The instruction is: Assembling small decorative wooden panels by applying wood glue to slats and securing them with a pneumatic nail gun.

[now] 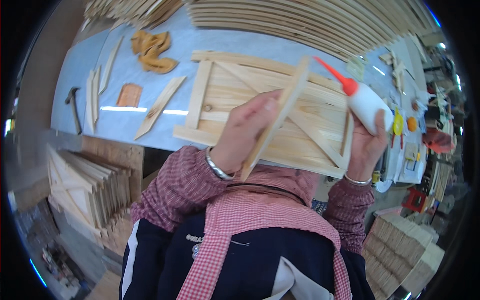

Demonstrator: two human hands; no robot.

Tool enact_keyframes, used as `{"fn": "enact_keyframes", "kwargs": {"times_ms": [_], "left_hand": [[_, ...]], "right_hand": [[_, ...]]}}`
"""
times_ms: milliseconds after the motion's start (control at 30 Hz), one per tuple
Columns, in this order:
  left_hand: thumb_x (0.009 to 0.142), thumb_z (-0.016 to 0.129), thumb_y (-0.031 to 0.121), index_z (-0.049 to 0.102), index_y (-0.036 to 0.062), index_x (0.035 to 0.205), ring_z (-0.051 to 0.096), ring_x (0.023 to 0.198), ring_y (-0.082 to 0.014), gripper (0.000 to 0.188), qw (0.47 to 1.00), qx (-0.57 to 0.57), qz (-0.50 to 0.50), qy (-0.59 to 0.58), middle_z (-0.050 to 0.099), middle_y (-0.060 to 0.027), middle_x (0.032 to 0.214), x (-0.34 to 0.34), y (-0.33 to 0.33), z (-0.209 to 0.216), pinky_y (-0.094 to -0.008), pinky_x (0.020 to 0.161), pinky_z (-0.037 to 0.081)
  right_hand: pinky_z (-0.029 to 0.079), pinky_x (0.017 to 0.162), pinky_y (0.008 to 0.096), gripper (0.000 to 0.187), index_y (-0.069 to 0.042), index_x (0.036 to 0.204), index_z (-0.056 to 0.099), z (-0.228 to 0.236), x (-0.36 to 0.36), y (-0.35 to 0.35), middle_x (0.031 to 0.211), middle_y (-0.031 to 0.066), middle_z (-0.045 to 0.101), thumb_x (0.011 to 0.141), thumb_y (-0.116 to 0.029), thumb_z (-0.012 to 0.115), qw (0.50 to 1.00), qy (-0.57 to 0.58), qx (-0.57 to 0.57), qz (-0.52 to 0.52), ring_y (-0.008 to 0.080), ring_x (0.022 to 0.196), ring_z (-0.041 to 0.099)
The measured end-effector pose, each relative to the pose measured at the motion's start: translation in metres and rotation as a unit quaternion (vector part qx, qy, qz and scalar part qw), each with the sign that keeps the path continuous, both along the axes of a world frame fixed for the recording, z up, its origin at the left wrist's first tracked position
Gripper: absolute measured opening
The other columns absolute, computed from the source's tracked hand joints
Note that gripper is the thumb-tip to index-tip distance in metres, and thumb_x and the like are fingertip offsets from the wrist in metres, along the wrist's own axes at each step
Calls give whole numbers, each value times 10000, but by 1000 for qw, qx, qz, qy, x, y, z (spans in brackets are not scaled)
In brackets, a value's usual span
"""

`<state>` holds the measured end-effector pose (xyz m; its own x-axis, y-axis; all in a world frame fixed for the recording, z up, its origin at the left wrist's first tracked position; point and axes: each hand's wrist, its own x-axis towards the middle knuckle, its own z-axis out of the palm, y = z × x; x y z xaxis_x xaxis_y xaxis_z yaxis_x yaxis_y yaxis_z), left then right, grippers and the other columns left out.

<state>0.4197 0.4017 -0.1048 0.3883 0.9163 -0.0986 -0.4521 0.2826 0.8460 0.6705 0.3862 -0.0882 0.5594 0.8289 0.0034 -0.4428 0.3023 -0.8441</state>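
Note:
My left hand (248, 125) is closed around a flat wooden slat (285, 104), held up on a slant over the work. In my right hand (367, 142) is a white glue bottle (368, 106) with a red pointed nozzle (336, 75), whose tip points up and left towards the slat's upper end. Beneath both hands lies a pale wooden panel (227, 102) with strips along its edges and a diagonal strip (316, 137) across its face. Part of the panel is hidden behind my left hand and the slat.
Loose strips (160, 107), a hammer (73, 110), a small brown wood piece (129, 95) and a crumpled yellow-brown cloth (152, 50) lie on the blue-grey table (175, 127). Long slats (300, 25) are stacked at the back. Finished-looking panels (90, 185) stand at lower left; wooden stacks (400, 250) at lower right.

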Motion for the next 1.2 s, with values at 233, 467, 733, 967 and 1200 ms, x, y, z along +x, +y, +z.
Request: {"fn": "enact_keyframes", "kwargs": {"times_ms": [233, 467, 733, 967, 1200], "left_hand": [[755, 639, 100, 590, 43, 1064, 485, 734, -211, 318, 779, 451, 139, 412, 483, -71, 835, -13, 1, -28, -303, 628, 367], [689, 676, 124, 602, 59, 1022, 476, 781, -215, 348, 742, 447, 127, 483, 468, -60, 832, -25, -4, -57, -345, 657, 356], [673, 677, 129, 600, 67, 988, 480, 784, -218, 330, 734, 450, 107, 497, 469, -62, 825, -29, -4, -67, -346, 662, 363], [679, 659, 138, 605, 71, 958, 487, 779, -228, 292, 706, 473, 85, 520, 470, -64, 806, -28, 5, -76, -363, 656, 381], [666, 657, 94, 626, 68, 980, 493, 752, -234, 316, 702, 494, 59, 509, 475, -62, 779, -4, 21, -77, -364, 645, 384]], "right_hand": [[369, 1006, 509, 565, 64, 1267, 321, -23, 19, -49, 1273, 234, 429, 855, -211, 592, 999, 0, -33, 16, 374, 1204, 416], [377, 1003, 500, 536, 43, 1263, 359, -40, 16, -85, 1293, 210, 426, 855, -214, 591, 995, 37, -85, -25, 357, 1219, 408], [378, 1002, 496, 523, 34, 1272, 370, -34, 20, -96, 1289, 199, 438, 864, -221, 574, 996, 27, -76, -43, 348, 1212, 420], [362, 1007, 511, 539, 48, 1278, 351, -48, 28, -81, 1302, 208, 428, 873, -240, 559, 997, 43, -61, -26, 354, 1218, 414], [413, 954, 509, 478, 27, 1229, 398, -43, 52, -85, 1254, 206, 470, 866, -237, 563, 993, 74, -56, -68, 350, 1167, 465]]}}
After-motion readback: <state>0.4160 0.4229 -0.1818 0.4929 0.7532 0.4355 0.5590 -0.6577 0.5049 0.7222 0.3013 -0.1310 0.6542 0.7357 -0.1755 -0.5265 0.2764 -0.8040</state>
